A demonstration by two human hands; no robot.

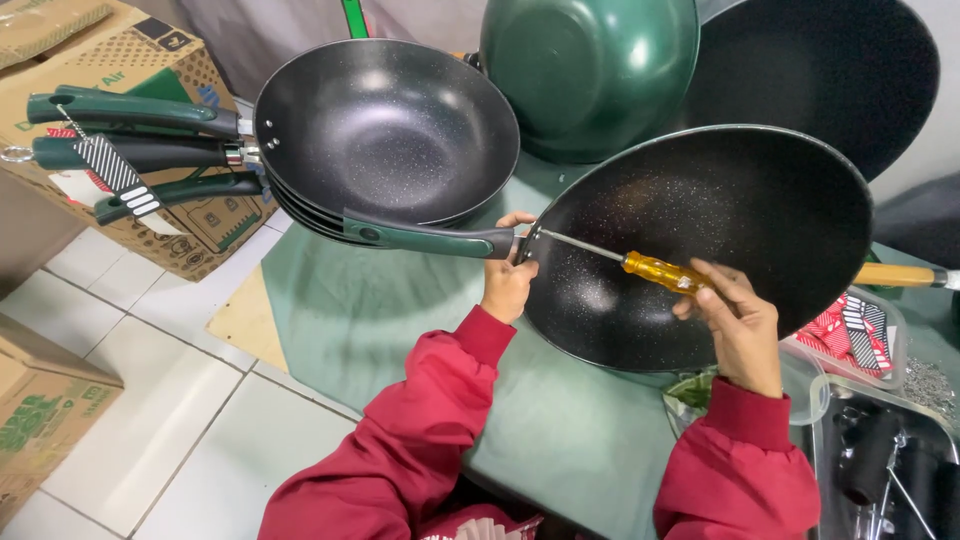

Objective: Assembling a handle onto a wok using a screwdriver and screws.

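Observation:
A black speckled frying pan (730, 210) lies tilted on the green cloth in front of me. Its dark green handle (430, 238) sticks out to the left. My left hand (508, 280) grips the handle's end where it meets the pan's rim. My right hand (735, 320) holds a screwdriver (655, 271) with an amber handle. Its metal shaft reaches across the inside of the pan to the rim at the handle joint.
A stack of black pans (385, 130) with green handles sits at the left, over cardboard boxes (120, 60). Green-backed pans (590, 70) lean at the back. Clear containers (860, 335) with red-and-black tags and metal parts stand at the right. Another box (45, 410) sits on the tiled floor.

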